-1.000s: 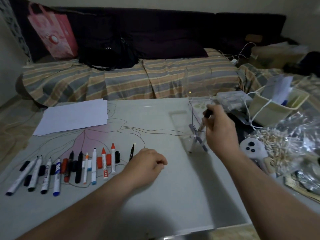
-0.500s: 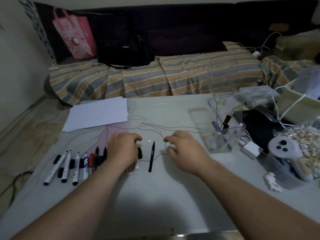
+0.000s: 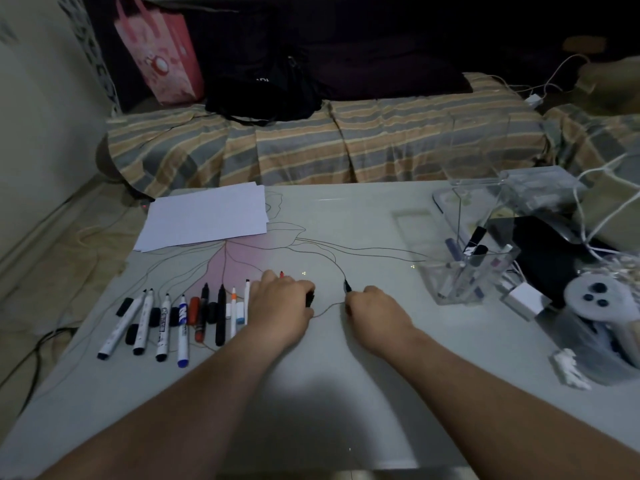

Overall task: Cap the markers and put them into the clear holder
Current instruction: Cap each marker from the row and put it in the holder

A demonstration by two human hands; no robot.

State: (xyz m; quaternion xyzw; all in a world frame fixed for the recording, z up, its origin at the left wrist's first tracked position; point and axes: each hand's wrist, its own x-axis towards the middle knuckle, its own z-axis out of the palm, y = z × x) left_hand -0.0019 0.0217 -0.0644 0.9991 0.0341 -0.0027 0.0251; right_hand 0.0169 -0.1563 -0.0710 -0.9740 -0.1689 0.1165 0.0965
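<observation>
From the head view, your right hand (image 3: pixel 375 308) grips a thin black marker (image 3: pixel 347 286) on the table (image 3: pixel 346 393), and your left hand (image 3: pixel 281 303) closes on a black cap (image 3: pixel 309 299). The clear holder (image 3: pixel 467 271) stands well to the right. Next, I think you join cap and tip.

We see a pale table (image 3: pixel 346 375) bearing a row of markers (image 3: pixel 180 320) left of our left fingers (image 3: pixel 304 289), paper (image 3: pixel 207 216) beyond them, and a holder (image 3: pixel 464 268), charger (image 3: pixel 526 299) and controller (image 3: pixel 602 303) right of our right fingers (image 3: pixel 353 303)
</observation>
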